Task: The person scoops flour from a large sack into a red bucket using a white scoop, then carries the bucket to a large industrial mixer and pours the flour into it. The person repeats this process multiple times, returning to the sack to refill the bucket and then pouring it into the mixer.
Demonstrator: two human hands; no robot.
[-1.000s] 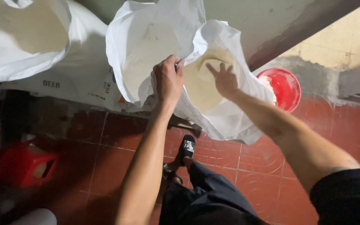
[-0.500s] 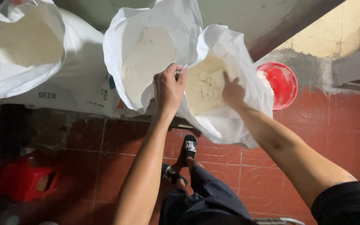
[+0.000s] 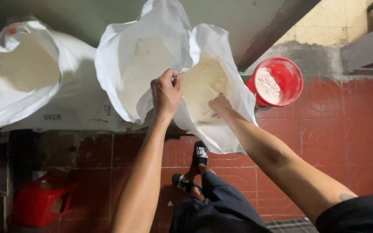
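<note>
Two open white sacks stand side by side against the wall, each holding pale powder. My left hand [image 3: 166, 91] grips the rim of the right-hand sack [image 3: 221, 133], where it meets the middle sack [image 3: 121, 64], fingers closed on the fabric. My right hand [image 3: 219, 104] reaches down inside the right-hand sack, into the yellowish powder [image 3: 203, 82]; its fingers are partly hidden, so I cannot tell whether it holds anything.
A third open white sack [image 3: 18, 82] of powder sits at the left. A red bucket [image 3: 291, 73] with white powder stands to the right on the red tiled floor [image 3: 346, 142]. A red plastic stool [image 3: 44, 200] is at lower left. My sandalled feet [image 3: 200, 155] are below the sacks.
My right hand has gone from the sack's rim down deeper into the powder. My left hand has stayed gripping the rim. The view has shifted slightly.
</note>
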